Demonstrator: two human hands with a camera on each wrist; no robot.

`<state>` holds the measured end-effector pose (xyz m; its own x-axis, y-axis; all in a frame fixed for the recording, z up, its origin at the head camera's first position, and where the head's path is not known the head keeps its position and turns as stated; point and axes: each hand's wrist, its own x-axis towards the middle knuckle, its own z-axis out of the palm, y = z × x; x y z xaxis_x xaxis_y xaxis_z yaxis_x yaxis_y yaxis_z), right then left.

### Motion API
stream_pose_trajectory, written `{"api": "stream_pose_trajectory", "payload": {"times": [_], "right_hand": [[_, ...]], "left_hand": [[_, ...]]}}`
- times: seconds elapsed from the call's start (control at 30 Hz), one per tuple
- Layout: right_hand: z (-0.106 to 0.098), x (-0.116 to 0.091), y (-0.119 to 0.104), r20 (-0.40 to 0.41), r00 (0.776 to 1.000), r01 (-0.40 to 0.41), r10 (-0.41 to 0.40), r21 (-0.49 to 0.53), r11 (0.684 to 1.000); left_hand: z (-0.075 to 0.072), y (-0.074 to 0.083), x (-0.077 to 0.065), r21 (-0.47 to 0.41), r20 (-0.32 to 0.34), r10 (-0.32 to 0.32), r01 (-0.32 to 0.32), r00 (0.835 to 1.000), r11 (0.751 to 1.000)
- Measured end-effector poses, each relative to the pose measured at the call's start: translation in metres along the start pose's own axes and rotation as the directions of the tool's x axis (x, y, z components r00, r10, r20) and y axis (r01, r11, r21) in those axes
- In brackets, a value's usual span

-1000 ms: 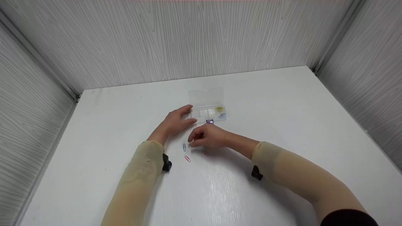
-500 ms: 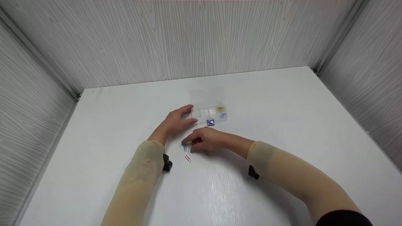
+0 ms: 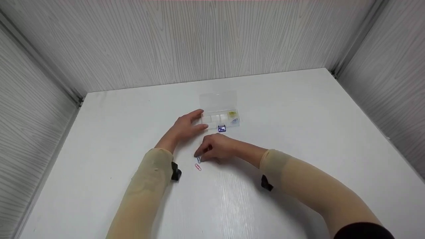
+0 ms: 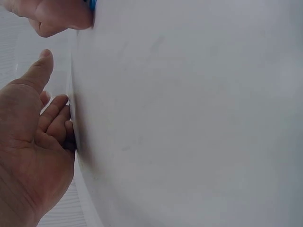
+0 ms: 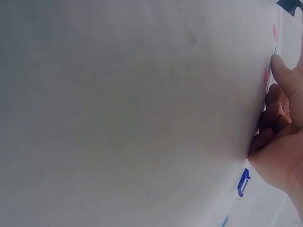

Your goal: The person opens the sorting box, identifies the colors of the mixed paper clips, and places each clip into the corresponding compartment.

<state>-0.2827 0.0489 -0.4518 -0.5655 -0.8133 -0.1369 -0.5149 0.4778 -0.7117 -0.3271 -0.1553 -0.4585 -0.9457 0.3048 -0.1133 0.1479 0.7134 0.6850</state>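
Note:
A clear compartment box [image 3: 211,125] stands with its lid [image 3: 217,100] open toward the back wall. My left hand [image 3: 186,127] rests at the box's left end, its thumb and forefinger spread and touching it. In front of the box, my right hand [image 3: 219,146] pinches a blue paper clip [image 3: 199,160] between thumb and forefinger, low at the tabletop. A red paper clip [image 3: 198,167] lies just nearer than the blue one. Another red paper clip [image 5: 266,76] shows by the right hand's fingers in the right wrist view; the hand hides it in the head view.
Yellow paper clips [image 3: 232,113] lie in the box's back right compartment, and something blue [image 3: 234,120] lies in the front right one. A blue latch [image 3: 221,128] sticks out at the box's front. White walls border the white table [image 3: 282,109].
My right hand has moved from beside the blue paper clip to take it between thumb and forefinger, shifting it slightly right and nearer. The left hand stays at the box.

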Motion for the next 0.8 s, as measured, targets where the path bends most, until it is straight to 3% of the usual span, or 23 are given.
{"api": "stream_pose_trajectory", "payload": {"times": [0.27,0.57,0.8], "right_hand": [[0.0004,-0.0023,-0.0018,-0.025,0.999,-0.026,0.027,0.037,0.999],[-0.0001,-0.0024,0.0001,-0.010,1.000,-0.010,0.010,-0.004,1.000],[-0.0007,-0.0042,0.0013,0.005,1.000,-0.006,0.006,0.029,1.000]], "left_hand": [[-0.0014,0.0042,-0.0015,-0.013,0.004,-0.013,0.013,1.000,1.000],[-0.0013,0.0063,-0.0021,-0.009,-0.002,-0.023,0.023,1.000,1.000],[-0.0003,0.0062,-0.0017,-0.001,0.000,-0.023,0.023,1.000,1.000]]}}
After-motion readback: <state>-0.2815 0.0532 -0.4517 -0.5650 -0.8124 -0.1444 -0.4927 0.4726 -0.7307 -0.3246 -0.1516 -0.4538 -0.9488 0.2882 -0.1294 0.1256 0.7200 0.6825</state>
